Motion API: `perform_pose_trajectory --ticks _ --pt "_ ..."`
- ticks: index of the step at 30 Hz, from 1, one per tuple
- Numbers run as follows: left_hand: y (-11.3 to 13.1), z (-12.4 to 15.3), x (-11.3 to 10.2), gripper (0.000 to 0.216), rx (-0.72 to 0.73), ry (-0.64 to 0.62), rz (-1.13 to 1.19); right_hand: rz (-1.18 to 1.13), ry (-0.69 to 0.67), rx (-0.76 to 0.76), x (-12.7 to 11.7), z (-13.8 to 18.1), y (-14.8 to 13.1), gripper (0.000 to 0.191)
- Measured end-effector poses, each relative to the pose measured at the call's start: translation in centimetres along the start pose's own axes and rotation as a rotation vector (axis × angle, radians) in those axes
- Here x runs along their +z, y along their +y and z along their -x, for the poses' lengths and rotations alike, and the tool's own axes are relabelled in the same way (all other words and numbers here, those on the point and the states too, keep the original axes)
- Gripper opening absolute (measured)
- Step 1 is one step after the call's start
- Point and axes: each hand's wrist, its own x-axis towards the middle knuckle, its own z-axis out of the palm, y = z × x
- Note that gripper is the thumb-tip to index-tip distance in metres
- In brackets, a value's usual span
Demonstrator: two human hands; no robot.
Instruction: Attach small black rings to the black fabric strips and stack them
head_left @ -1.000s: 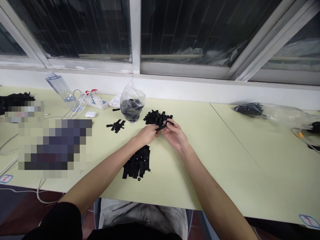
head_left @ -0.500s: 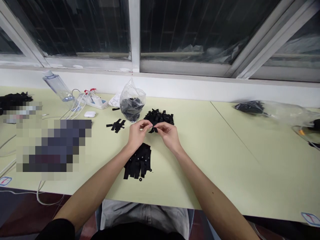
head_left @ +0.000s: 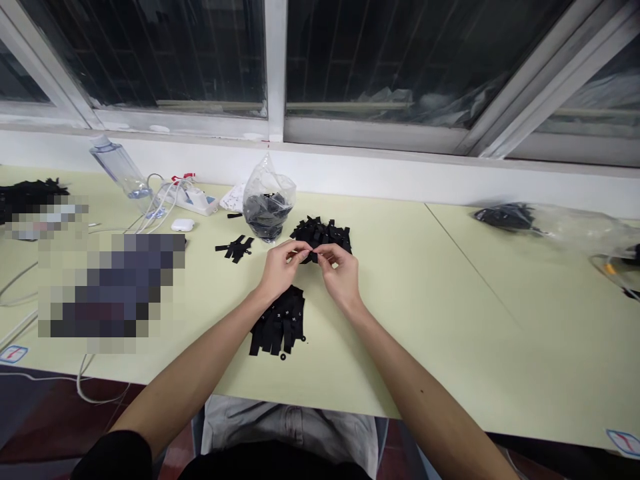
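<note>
My left hand and my right hand meet fingertip to fingertip above the table. Both are closed in a pinch on a small black strip, mostly covered by the fingers. Just behind them lies a heap of black strips. Nearer to me, partly under my left wrist, a flatter pile of black strips shows small white letters. A small black ring lies at that pile's front edge. Left of my left hand is a little group of loose black strips.
A clear plastic bag holding black pieces stands behind the hands. To the left are a clear bottle, a power strip with cables, a white case and a pixelated dark object. Another plastic bag lies far right.
The hands stay together over the table, their fingertips now slightly closer around the strip. The whole view has shifted a little; the piles look the same.
</note>
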Motion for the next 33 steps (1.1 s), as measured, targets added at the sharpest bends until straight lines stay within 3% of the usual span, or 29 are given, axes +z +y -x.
perform_pose_trajectory --ticks 33 --pt "-0.06 0.12 0.43 0.019 -0.045 -0.036 0.032 0.125 0.018 0.034 -0.1 0.03 0.19 0.015"
